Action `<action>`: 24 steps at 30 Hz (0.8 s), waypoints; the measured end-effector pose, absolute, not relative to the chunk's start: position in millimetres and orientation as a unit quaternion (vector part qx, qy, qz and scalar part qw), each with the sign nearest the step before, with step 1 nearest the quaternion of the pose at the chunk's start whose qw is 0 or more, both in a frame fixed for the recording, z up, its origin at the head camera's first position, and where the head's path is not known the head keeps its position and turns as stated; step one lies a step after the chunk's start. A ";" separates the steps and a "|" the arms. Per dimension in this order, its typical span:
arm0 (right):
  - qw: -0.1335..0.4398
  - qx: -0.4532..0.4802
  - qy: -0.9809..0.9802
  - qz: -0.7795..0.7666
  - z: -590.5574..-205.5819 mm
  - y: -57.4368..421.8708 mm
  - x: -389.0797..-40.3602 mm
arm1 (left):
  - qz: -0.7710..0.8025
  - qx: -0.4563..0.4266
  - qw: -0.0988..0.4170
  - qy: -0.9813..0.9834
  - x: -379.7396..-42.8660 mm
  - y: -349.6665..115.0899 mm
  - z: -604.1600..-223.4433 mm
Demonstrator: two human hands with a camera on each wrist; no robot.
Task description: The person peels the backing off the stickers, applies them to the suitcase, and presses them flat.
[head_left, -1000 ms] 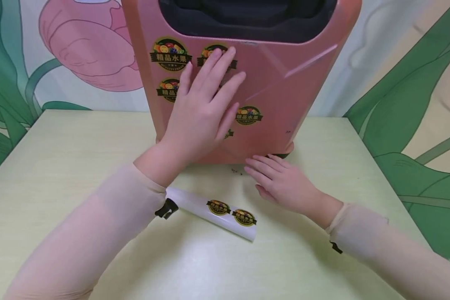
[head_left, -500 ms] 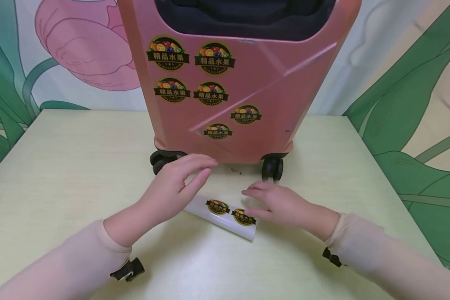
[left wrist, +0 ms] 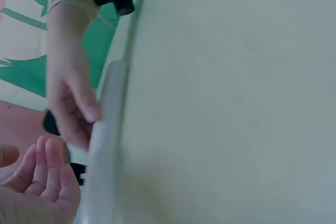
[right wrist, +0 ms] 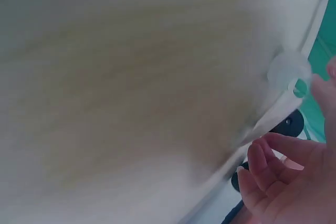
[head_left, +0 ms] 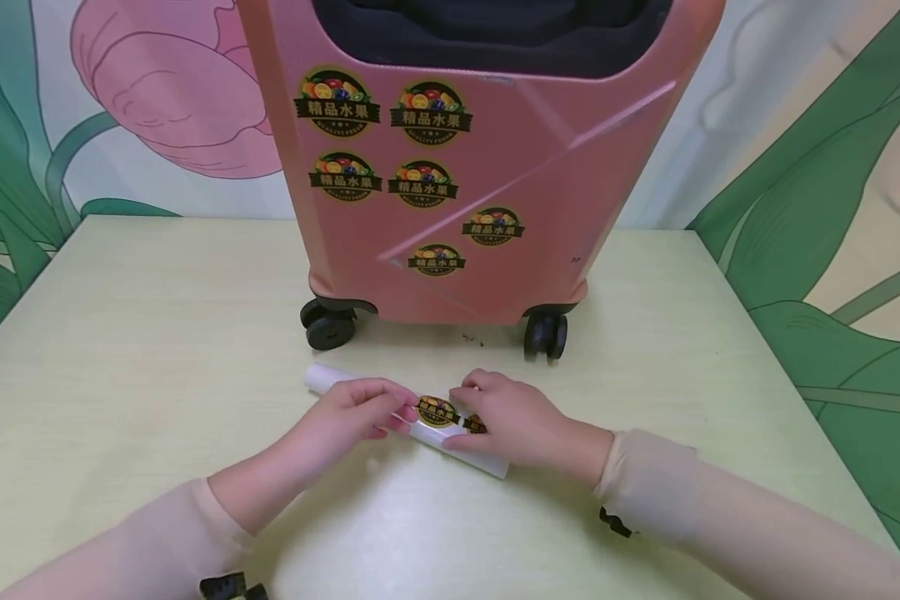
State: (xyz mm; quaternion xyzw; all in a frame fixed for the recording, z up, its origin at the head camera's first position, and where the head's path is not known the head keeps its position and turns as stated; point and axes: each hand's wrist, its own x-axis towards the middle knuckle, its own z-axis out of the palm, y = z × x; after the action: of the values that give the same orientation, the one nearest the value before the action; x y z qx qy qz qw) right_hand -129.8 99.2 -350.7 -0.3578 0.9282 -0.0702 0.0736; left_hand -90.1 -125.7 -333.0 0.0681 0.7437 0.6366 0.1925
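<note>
A rolled white sheet of stickers (head_left: 328,377) lies slantwise on the table before a pink suitcase (head_left: 540,158). My right hand (head_left: 525,421) grips its right part, thumb on the near side and fingers on the far side, partly covering one sticker. My left hand (head_left: 352,417) has its bent fingertips right at the left edge of a round fruit sticker (head_left: 437,411) on the roll. In the left wrist view, thumb and fingers of the left hand (left wrist: 39,192) stand slightly apart. Several matching stickers (head_left: 429,112) are on the suitcase front, two of them lower and off to the right.
The suitcase stands upright on black wheels (head_left: 330,327) at the back of the pale table (head_left: 157,350). Small dark specks (head_left: 472,339) lie between its wheels. Behind the table is a wall painted with plants (head_left: 817,358). Both wrists carry black straps.
My left hand has come off the suitcase and down to the roll's sticker, uncovering the stickers on the suitcase. My right hand has moved from the suitcase's base onto the roll.
</note>
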 end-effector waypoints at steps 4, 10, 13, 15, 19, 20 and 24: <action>0.062 -0.369 0.925 -0.073 -352.2 95.6 -127.8 | 0.651 0.041 0.238 0.720 -85.1 -123.9 -344.5; 0.036 -0.359 0.926 -0.110 -350.2 101.3 -127.5 | 0.669 0.034 0.267 0.693 -78.7 -118.1 -355.9; 0.016 -0.355 0.925 -0.136 -346.2 104.9 -128.1 | 0.680 0.019 0.272 0.681 -77.5 -112.7 -360.4; 0.003 -0.359 0.922 -0.145 -342.9 106.2 -128.1 | 0.689 0.001 0.264 0.675 -77.7 -109.0 -362.5; -0.014 -0.376 0.914 -0.155 -337.5 105.9 -127.0 | 0.708 -0.038 0.223 0.669 -79.8 -102.1 -364.5; -0.017 -0.378 0.913 -0.155 -336.6 105.7 -126.6 | 0.712 -0.044 0.213 0.668 -80.5 -100.8 -364.8; -0.032 -0.376 0.912 -0.161 -334.4 105.2 -125.2 | 0.725 -0.052 0.177 0.663 -82.8 -96.7 -365.7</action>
State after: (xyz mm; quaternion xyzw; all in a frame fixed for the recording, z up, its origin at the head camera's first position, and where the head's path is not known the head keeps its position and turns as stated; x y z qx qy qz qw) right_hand -125.2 105.2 -334.4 -0.3757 0.9121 -0.1611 -0.0319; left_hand -82.8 -96.7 -365.7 -0.0524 0.6629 0.7255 0.1773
